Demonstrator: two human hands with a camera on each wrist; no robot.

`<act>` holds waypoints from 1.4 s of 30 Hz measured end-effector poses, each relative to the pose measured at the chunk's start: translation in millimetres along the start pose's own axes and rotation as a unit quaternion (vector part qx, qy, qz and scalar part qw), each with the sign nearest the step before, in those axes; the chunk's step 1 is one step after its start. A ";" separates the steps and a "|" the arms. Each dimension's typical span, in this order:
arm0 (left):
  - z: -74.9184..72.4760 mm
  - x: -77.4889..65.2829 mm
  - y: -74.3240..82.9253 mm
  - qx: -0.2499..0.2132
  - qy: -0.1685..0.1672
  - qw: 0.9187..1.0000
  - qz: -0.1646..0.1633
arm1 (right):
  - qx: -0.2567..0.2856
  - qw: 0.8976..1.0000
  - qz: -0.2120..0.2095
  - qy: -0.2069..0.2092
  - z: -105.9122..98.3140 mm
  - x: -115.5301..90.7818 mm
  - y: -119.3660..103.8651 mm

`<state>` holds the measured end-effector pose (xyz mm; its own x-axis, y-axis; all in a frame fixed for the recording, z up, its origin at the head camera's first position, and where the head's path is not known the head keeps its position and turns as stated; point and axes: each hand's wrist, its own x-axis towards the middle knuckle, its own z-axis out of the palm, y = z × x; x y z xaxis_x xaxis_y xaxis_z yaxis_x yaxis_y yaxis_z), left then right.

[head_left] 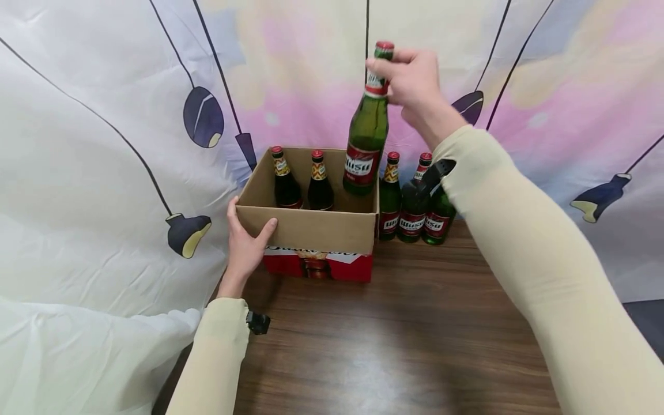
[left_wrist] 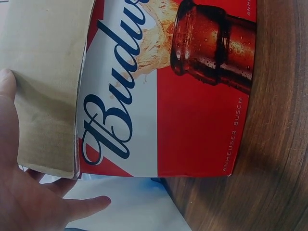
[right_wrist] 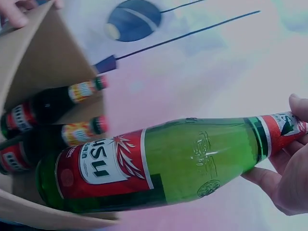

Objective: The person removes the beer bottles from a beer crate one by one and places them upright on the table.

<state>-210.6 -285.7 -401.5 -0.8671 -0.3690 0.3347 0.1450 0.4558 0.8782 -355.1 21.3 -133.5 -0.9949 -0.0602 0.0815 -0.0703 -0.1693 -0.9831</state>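
By its neck, my right hand (head_left: 419, 80) grips a green beer bottle (head_left: 369, 127) with a red cap and red label. The bottle's base hangs within the right part of an open cardboard box (head_left: 306, 227), just below the rim level in the head view. Two darker bottles, a left one (head_left: 287, 184) and a middle one (head_left: 320, 187), stand inside the box. My left hand (head_left: 246, 245) holds the box's front left corner, thumb on the front face and fingers around the side, as the left wrist view (left_wrist: 43, 202) also shows.
Several green beer bottles (head_left: 412, 213) stand close together just right of the box. A patterned curtain (head_left: 311, 69) hangs behind everything. Brown wood-grain surface (head_left: 363, 346) extends in front, with white cloth (head_left: 93, 357) at the left.
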 end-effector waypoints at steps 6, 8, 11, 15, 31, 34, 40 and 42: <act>0.7 3.0 -3.0 0.000 0.004 1.000 0.001 | -0.013 0.997 -0.069 0.010 -19.5 -3.1 -37.1; 0.3 4.3 -4.3 0.000 0.007 1.000 0.004 | -0.020 0.996 -0.081 0.013 -25.7 -3.6 -43.2; -1.3 7.9 -5.8 0.005 0.014 1.000 0.007 | -0.036 0.996 -0.081 0.015 -34.8 -3.5 -44.2; -3.2 11.9 -6.8 0.013 0.022 1.000 0.006 | -0.072 0.996 -0.056 0.013 -45.5 0.6 -30.1; 2.0 12.7 -4.9 0.002 0.025 0.999 0.022 | -0.185 0.982 -0.043 0.019 -92.1 -3.9 84.8; 3.7 12.2 -3.6 0.006 0.025 1.000 0.018 | -0.209 0.976 -0.058 0.017 -96.5 -5.1 104.6; 5.3 10.8 -3.1 0.012 0.025 0.999 0.017 | -0.215 0.974 -0.067 0.021 -101.9 -8.8 143.1; 5.4 10.5 -2.8 0.014 0.023 1.000 0.015 | -0.210 0.975 -0.066 0.025 -101.8 -11.0 154.1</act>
<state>-222.7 -286.5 -402.3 -0.8397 -0.3913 0.3766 0.1563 0.4898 0.8577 -362.4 96.0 -302.6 -0.9765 -0.0159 0.2150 -0.2122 0.2459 -0.9458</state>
